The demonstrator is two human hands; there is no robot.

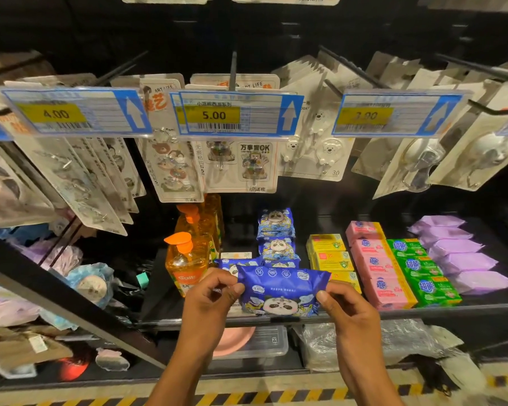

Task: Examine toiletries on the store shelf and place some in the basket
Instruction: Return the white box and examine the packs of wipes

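Pack [282, 288] spans left-right, left hand [208, 300] and right hand [346, 309] pinching its ends.

price tags [213, 115] (4.00, 5.00), bottle [187, 266] "gall"

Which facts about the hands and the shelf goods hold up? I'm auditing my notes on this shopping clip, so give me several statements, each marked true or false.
1. The left hand and the right hand each pinch one end of the blue panda pack. True.
2. The orange pump bottle stands to the right of the pink soap boxes. False: it stands to their left.
3. The middle price tag reads 5.00. True.
4. The green boxes lie between the pink soap boxes and the purple packs. True.
5. The blue panda pack already lies in a basket. False: it is held up in front of the shelf, and no basket is in view.
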